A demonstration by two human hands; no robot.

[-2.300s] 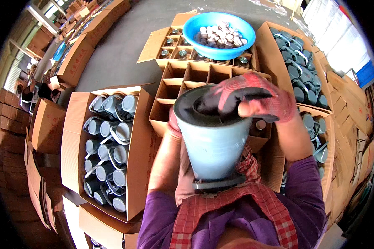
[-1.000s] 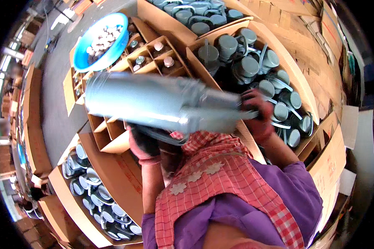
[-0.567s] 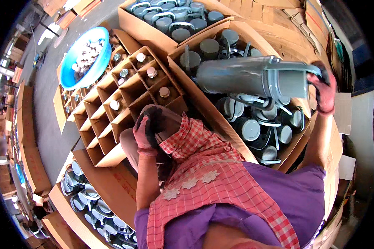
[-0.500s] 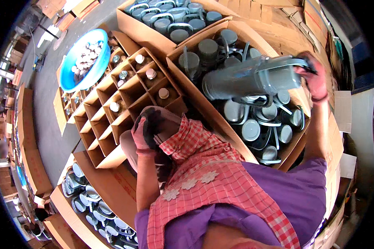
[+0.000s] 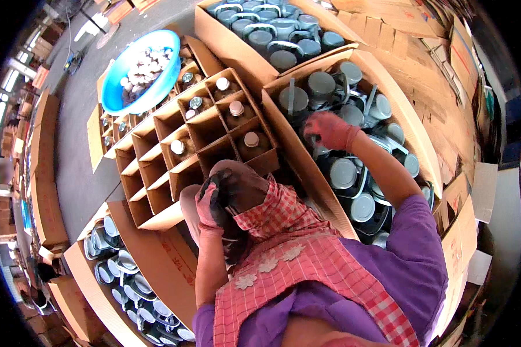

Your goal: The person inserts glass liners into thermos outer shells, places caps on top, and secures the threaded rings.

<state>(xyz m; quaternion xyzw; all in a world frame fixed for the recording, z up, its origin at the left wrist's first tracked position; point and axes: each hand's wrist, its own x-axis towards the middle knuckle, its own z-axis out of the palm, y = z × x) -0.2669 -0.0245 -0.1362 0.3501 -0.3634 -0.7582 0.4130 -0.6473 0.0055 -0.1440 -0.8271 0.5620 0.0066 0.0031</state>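
My right hand, in a red glove with dark fingers, reaches down among grey-lidded vacuum flasks in a large carton. Its fingers curl downward, and what they grip is hidden beneath them. On my bent knee rests my left hand, gloved in red and black, its fingers lying against the leg with nothing visible in them. Left of the flask carton stands a divided carton. Several of its cells hold bottle-like pieces with pale or silvery tops; other cells are bare.
A blue basin of small pale pieces rests over another divided carton at the far left. More flasks fill a carton behind and one at lower left. Flattened cardboard lies at the far right.
My right hand has swung left and down from the carton's right side. The grey flask it held level above the carton is no longer raised. My left hand stays on the knee.
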